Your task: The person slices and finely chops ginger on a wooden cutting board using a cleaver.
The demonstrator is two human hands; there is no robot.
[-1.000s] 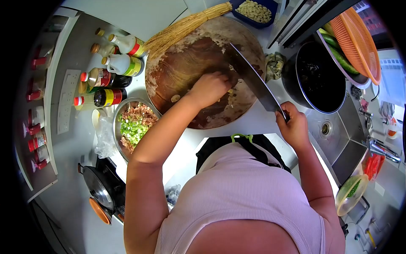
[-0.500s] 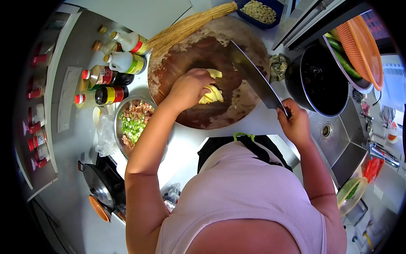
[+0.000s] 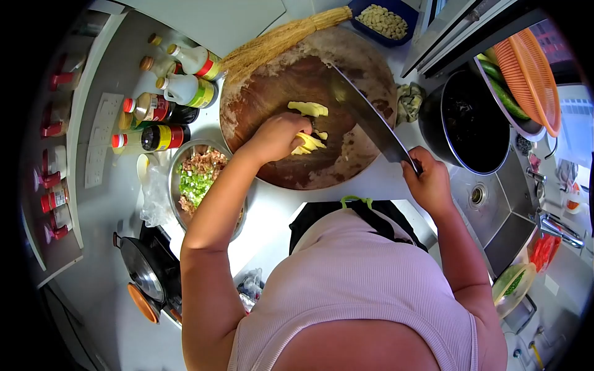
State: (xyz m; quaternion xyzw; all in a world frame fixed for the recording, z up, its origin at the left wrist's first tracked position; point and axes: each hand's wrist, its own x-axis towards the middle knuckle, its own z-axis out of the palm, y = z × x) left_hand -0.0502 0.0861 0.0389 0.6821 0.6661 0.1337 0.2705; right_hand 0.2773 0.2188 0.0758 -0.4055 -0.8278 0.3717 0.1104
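while a few pale yellow ginger slices [image 3: 307,109] already lay cut and loose near the middle of the round dark wooden chopping board [image 3: 272,93], most of the work looked undone: the yellow ginger pieces [image 3: 307,143] under the left hand [image 3: 276,137] were still thick and uneven, so i judged the chopping only partly through. the left hand lay palm down on the board, fingers curled onto those pieces and pinning them. the right hand [image 3: 424,180] was clenched round the handle of the broad steel cleaver [image 3: 365,117], whose blade slanted up across the board just beside the ginger. a steel bowl of minced meat and green onion [image 3: 197,179] stood just left of the board.
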